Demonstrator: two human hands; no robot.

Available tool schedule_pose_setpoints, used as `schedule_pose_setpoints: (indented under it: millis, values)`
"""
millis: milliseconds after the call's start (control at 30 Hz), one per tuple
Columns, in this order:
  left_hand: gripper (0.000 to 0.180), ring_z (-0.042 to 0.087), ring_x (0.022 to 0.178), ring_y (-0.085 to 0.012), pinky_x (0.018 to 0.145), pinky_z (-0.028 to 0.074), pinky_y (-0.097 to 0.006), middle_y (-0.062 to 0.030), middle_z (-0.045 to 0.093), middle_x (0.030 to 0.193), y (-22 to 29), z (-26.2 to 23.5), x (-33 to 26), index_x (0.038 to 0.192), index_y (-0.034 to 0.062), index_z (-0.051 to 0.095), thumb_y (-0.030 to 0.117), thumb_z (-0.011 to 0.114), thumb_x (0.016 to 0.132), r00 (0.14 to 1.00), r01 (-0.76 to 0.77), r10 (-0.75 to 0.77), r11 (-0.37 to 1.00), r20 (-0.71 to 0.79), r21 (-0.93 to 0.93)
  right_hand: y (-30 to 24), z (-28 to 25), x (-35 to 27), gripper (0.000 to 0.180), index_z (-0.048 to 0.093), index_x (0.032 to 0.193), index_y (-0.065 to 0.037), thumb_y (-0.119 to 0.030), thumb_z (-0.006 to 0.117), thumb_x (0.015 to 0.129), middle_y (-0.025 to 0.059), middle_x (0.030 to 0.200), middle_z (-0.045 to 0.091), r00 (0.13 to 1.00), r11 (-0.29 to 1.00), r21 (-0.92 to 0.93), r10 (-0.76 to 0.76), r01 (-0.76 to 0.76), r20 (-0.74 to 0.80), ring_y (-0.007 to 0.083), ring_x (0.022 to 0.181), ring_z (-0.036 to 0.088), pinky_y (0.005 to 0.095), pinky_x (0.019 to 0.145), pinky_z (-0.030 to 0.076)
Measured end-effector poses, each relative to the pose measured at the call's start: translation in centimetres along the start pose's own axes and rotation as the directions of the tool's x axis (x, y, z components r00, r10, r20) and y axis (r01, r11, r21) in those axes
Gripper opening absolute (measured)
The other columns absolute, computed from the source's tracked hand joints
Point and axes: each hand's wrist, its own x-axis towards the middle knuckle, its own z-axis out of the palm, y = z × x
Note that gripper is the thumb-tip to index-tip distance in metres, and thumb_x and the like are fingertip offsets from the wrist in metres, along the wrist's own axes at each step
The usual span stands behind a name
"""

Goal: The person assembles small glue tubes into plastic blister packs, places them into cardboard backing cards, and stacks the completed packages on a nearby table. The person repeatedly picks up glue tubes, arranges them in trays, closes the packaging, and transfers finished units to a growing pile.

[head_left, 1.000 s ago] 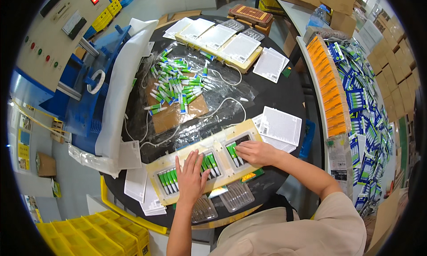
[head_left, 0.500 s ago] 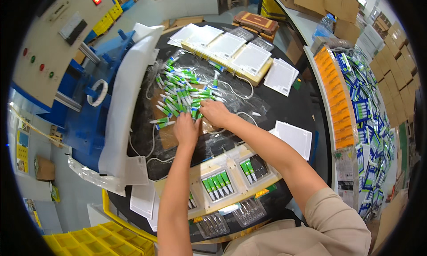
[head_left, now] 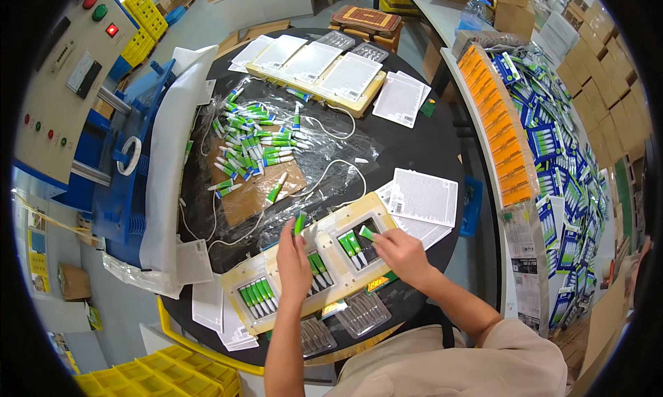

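My right hand pinches a small green-and-white tube over the right-hand recess of the cream tray fixture, where a few tubes lie side by side. Above the middle recess, my left hand is closed on another green tube, held upright. Part of the middle recess's row shows beside that hand. The left recess has a full row of tubes. Beyond the fixture, a heap of loose tubes lies on clear film and a brown cardboard piece.
Across the black round table stands a second fixture with white cards on it. More cards lie at the right. Clear blister trays sit at the near edge. A blue machine borders the left; packed blister cards fill a bin at right.
Both hands have left the tube heap and come back to the near fixture, each with a tube. The view has shifted, so the table appears further left.
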Motion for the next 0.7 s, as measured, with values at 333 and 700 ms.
schedule_pose_setpoints:
  millis: [333, 700]
  values:
    - [0.018, 0.066, 0.069, -0.0108, 0.061, 0.05, -0.025, -0.0087, 0.072, 0.085, 1.4, 0.5, -7.7, 0.113, 0.0, 0.06, 0.01, 0.064, 0.1, 0.989, 0.03, -0.04, 0.997, -0.144, -0.067, -0.7, 3.0, -1.1, 0.022, 0.07, 0.102, 0.0, -0.01, 0.073, 0.082, 0.0074, 0.084, 0.059, 0.999, 0.994, -0.102, -0.034, 0.032, -0.01, 0.0242, 0.077, 0.061, 0.036, 0.068, 0.049]
    - [0.018, 0.072, 0.081, -0.0189, 0.073, 0.056, -0.031, -0.0139, 0.074, 0.091, 2.0, 1.4, -9.5, 0.111, -0.0009, 0.07, 0.005, 0.071, 0.094, 0.97, 0.11, -0.157, 0.964, -0.186, -0.24, -0.8, 2.5, -1.0, 0.021, 0.07, 0.104, -0.001, -0.011, 0.071, 0.085, 0.0087, 0.087, 0.061, 0.994, 0.998, -0.064, -0.012, 0.019, 0.106, 0.0264, 0.079, 0.061, 0.0378, 0.07, 0.05]
